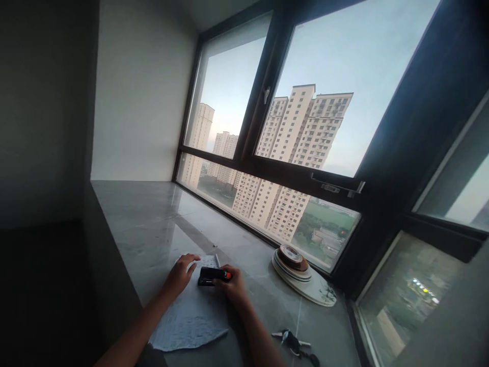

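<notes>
A black stapler [208, 276] with a red patch at its rear end lies over the upper part of a handwritten sheet of paper [191, 317]. My right hand [234, 283] is closed around the stapler's rear end from the right. At the sheet's upper left, my left hand [183, 272] rests with fingers stretched forward and its thumb apart, touching the paper. The sheet's top edge curls up between the hands, beside a thin white roll or fold [217, 260]. Whether the stapler's jaws enclose any paper cannot be made out.
The paper lies on a grey marble window sill [141, 219]. To the right stand stacked round plates or discs [292, 267] on a white oval board [321, 290]. A bunch of keys [292, 341] lies nearer me. A dark-framed window [282, 171] borders the sill; its left edge drops off.
</notes>
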`<state>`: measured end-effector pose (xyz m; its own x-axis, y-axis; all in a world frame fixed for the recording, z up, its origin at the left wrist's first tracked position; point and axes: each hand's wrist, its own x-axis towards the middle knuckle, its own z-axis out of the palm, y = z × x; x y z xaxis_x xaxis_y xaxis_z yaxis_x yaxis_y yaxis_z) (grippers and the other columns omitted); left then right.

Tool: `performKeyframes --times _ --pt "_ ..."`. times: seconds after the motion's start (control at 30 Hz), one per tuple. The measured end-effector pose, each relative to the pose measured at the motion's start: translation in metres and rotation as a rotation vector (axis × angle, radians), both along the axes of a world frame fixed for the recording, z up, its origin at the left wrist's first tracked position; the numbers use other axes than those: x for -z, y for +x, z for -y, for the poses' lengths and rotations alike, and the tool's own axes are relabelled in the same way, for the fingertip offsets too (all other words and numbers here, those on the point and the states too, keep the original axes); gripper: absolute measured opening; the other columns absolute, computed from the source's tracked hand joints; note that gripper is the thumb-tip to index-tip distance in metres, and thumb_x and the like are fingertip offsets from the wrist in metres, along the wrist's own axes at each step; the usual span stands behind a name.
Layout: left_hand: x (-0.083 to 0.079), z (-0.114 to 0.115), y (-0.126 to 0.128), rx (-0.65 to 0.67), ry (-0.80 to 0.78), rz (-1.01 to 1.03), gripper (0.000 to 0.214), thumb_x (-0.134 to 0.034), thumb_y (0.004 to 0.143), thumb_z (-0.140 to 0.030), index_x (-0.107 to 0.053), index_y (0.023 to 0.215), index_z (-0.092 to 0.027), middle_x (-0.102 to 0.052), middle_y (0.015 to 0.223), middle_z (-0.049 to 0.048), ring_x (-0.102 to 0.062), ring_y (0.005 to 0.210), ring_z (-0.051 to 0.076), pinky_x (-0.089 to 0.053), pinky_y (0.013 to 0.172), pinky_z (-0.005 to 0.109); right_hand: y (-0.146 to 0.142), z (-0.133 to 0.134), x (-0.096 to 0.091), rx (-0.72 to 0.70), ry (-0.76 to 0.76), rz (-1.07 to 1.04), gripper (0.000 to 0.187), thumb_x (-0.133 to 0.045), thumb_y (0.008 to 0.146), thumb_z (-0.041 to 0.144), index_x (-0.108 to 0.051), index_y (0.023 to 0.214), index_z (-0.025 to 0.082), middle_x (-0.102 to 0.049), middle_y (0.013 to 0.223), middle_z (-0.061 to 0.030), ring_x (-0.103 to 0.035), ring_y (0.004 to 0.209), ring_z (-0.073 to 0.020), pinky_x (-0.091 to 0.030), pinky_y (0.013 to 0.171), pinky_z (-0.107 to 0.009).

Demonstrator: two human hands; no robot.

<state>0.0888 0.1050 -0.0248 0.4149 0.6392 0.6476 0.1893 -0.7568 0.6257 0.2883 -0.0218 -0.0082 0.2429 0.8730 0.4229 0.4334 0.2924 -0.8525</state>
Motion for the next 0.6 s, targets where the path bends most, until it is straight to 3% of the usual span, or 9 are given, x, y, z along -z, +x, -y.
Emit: performKeyframes --times 0.07,0.17,0.27,0.43,0.5,0.6 --pt "0.010 -0.005 0.005 0.038 0.008 -0.070 0.024 -0.053 0.090 -0.028 -0.072 0.103 -0.024 -0.074 0.110 0.0064 -0.064 0.110 0.027 -0.047 0.103 0.046 0.003 0.001 0.000 0.031 0.008 0.077 0.017 -0.083 0.064 0.029 -0.077 0.077 0.020 -0.067 0.079 -0.0016 -0.059 0.076 -0.0202 -0.042 0.070 -0.027" --pt "0.016 -0.007 0.009 0.080 0.006 -0.209 0.027 -0.052 0.090 -0.024 -0.072 0.108 -0.024 -0.072 0.118 0.0063 -0.061 0.117 0.026 -0.046 0.106 0.045 0.009 0.005 -0.001 0.062 0.027 0.191 0.029 -0.081 0.065 0.023 -0.079 0.094 0.023 -0.072 0.088 -0.0039 -0.063 0.083 -0.0246 -0.045 0.078 -0.032" --pt "0.009 0.003 0.006 0.047 0.047 -0.363 0.028 -0.053 0.090 -0.022 -0.071 0.112 -0.025 -0.069 0.125 0.0066 -0.059 0.120 0.026 -0.044 0.106 0.045 0.015 0.011 -0.004 0.156 0.058 0.350 0.040 -0.070 0.072 0.018 -0.076 0.111 0.026 -0.075 0.101 -0.0066 -0.064 0.096 -0.0294 -0.043 0.091 -0.039" --pt "-0.008 0.021 0.007 -0.026 0.117 -0.577 0.036 -0.046 0.093 -0.017 -0.068 0.120 -0.026 -0.065 0.131 0.0076 -0.055 0.125 0.026 -0.043 0.106 0.046 0.025 0.016 -0.002 0.408 0.063 0.525 0.050 -0.053 0.071 0.006 -0.074 0.112 0.026 -0.073 0.109 -0.0073 -0.062 0.103 -0.0280 -0.038 0.093 -0.039" --pt "-0.009 0.024 0.015 -0.018 0.105 -0.684 0.045 -0.042 0.090 -0.009 -0.064 0.126 -0.023 -0.060 0.139 0.0099 -0.051 0.131 0.027 -0.040 0.110 0.048 0.026 0.014 0.002 0.487 0.057 0.546 0.056 -0.050 0.069 0.004 -0.071 0.115 0.026 -0.071 0.118 -0.0074 -0.060 0.110 -0.0278 -0.035 0.096 -0.039" --pt "-0.005 0.029 0.027 0.037 0.053 -0.786 0.057 -0.043 0.083 -0.004 -0.056 0.136 -0.021 -0.051 0.150 0.0119 -0.044 0.140 0.028 -0.031 0.117 0.054 0.023 0.012 0.005 0.494 0.018 0.591 0.054 -0.055 0.074 0.008 -0.068 0.122 0.028 -0.070 0.120 -0.0078 -0.059 0.111 -0.0287 -0.034 0.096 -0.039"
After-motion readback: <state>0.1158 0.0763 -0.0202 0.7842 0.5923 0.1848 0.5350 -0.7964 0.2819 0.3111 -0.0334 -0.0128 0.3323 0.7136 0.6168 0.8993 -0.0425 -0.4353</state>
